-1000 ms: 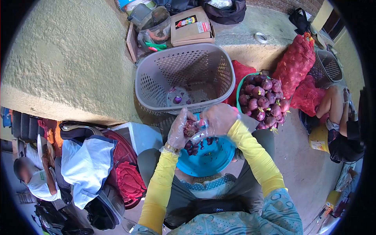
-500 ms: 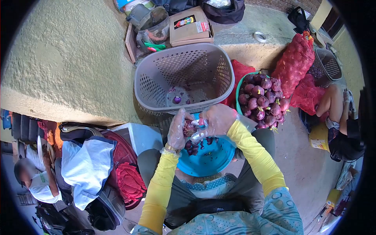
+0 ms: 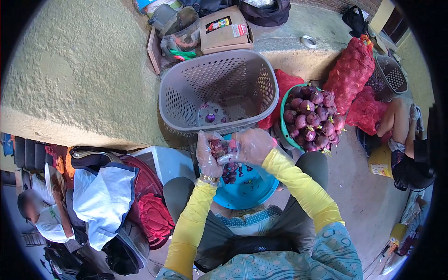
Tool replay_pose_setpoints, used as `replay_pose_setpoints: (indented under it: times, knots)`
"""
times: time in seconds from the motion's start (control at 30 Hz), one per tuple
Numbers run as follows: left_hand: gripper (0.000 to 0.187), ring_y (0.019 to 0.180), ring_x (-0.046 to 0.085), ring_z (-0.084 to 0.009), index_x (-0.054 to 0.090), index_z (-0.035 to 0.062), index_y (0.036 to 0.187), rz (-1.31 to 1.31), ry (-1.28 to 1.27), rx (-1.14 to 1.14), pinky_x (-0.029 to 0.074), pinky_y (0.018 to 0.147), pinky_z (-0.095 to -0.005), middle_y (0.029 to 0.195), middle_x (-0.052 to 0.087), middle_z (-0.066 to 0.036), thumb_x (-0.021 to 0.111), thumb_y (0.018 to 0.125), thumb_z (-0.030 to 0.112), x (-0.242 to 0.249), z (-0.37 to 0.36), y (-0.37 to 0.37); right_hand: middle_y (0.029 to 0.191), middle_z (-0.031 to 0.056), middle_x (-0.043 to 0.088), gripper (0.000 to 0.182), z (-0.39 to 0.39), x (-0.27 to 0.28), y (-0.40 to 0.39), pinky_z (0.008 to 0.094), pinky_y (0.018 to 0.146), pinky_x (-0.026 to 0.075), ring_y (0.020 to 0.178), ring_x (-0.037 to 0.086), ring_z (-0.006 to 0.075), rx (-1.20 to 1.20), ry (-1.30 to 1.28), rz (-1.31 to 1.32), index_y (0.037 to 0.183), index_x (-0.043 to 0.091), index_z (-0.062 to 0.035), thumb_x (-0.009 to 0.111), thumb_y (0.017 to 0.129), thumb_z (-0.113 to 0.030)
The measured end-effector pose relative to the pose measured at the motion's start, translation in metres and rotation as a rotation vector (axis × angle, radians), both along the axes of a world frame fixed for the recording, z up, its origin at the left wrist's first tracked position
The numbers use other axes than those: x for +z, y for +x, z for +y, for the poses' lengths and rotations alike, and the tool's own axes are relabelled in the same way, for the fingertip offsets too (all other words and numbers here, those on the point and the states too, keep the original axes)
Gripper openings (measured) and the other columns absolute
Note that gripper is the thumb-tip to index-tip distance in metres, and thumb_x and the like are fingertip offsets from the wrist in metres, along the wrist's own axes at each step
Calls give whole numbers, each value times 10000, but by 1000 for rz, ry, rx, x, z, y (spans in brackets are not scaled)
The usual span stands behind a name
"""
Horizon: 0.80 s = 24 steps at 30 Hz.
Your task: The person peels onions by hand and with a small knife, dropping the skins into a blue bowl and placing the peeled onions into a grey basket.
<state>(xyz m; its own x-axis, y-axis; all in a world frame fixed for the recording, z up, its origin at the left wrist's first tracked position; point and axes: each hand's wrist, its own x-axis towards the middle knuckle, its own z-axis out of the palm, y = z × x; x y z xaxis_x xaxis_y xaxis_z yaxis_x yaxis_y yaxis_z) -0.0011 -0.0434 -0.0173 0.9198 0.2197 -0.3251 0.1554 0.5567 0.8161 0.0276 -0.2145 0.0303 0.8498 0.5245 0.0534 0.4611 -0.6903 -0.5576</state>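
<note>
Held a roundish reddish-purple onion [image 3: 218, 148] in the clear-gloved left hand [image 3: 206, 155] over the far-left rim of the round blue plastic basin [image 3: 254, 192], long axis unclear, with the clear-gloved right hand [image 3: 255, 146] curled alongside, contents hidden.

Can't read any txt or nos.; can see red/white label [image 3: 240, 30] on cardboard box [image 3: 218, 38] just beyond grey basket [image 3: 224, 58], print [image 3: 381, 169] on yellow bucket [image 3: 380, 158] well R of basket; too small.

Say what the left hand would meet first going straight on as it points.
The left hand would probably meet the near rim of the grey basket, though depth is unclear and it might pass above.
</note>
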Motion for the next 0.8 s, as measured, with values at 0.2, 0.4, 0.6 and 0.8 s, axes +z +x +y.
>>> replay_pose_setpoints:
  times: [0.2, 0.4, 0.6, 0.8]
  knots:
    - [406, 817, 645, -176, 579, 87, 949, -296, 505, 66, 549, 747, -340, 918, 634, -58, 477, 1036, 471, -11, 1, -1, 644, 191, 628, 674, 5, -4, -4, 489, 592, 513, 642, 647, 411, -42, 103, 2, 795, 633, -54, 682, 737, -724]
    - [442, 829, 652, -186, 607, 63, 995, -170, 136, -6, 553, 770, -337, 952, 651, -74, 458, 1043, 477, -5, 5, 3, 705, 187, 659, 633, -4, -3, 4, 510, 632, 518, 697, 663, 411, -7, 38, -1, 851, 697, -83, 644, 783, -710]
    - [445, 844, 648, -168, 612, 72, 1019, 147, -223, -280, 559, 746, -344, 914, 637, -69, 471, 1038, 494, 0, 13, 6, 647, 188, 623, 677, -11, 5, 7, 509, 594, 507, 662, 649, 422, 39, 11, -75, 831, 640, -81, 650, 744, -752]
    - [419, 808, 622, -147, 599, 73, 1017, -90, 125, -190, 545, 729, -313, 987, 638, -54, 481, 1040, 474, 0, 2, 0, 657, 183, 634, 661, -8, -5, 4, 503, 598, 508, 659, 656, 408, -15, -6, -95, 838, 641, -90, 701, 707, -735]
